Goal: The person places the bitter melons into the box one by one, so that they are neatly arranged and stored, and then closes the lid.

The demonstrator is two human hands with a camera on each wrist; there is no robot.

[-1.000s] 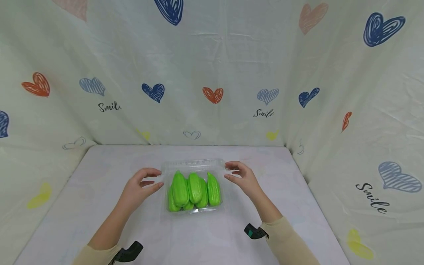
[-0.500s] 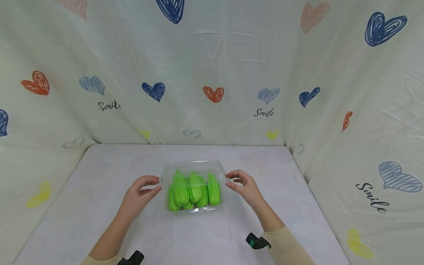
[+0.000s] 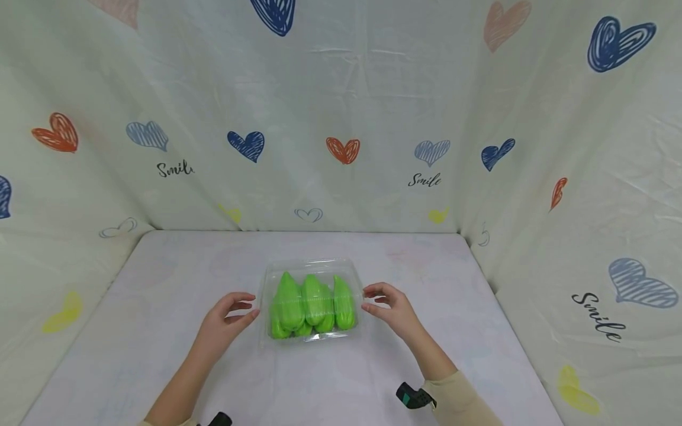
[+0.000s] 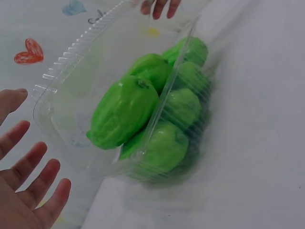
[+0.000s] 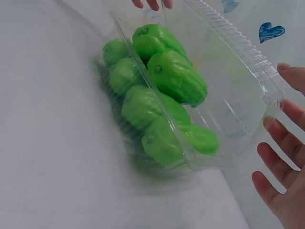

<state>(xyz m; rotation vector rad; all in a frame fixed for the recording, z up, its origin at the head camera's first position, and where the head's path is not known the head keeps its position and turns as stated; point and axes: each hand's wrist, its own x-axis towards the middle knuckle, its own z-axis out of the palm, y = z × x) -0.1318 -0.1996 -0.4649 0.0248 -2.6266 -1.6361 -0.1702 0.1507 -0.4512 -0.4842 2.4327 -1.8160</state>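
Observation:
A clear plastic clamshell box (image 3: 333, 336) sits mid-table with several bright green, ribbed, elongated fruits or vegetables (image 3: 290, 307) in it. Its hinged transparent lid (image 4: 66, 90) stands tilted up over the far side, with a toothed outer edge. My left hand (image 3: 224, 322) is beside the box's left side, fingers spread and apart from the lid in the left wrist view. At the right side my right hand (image 3: 391, 307) has loosely extended fingers; its fingertips (image 5: 270, 123) are right at the lid's corner. Neither hand curls around anything.
A white cloth (image 3: 319, 384) covers the table. Behind and on both sides hangs a pale curtain (image 3: 373, 89) printed with hearts and "Smile". Black wrist cameras (image 3: 412, 395) are worn at the sleeves.
Both hands have come down and nearer to me along the box's sides. The lid has tipped forward, and its front edge now overlaps the green pieces in the head view.

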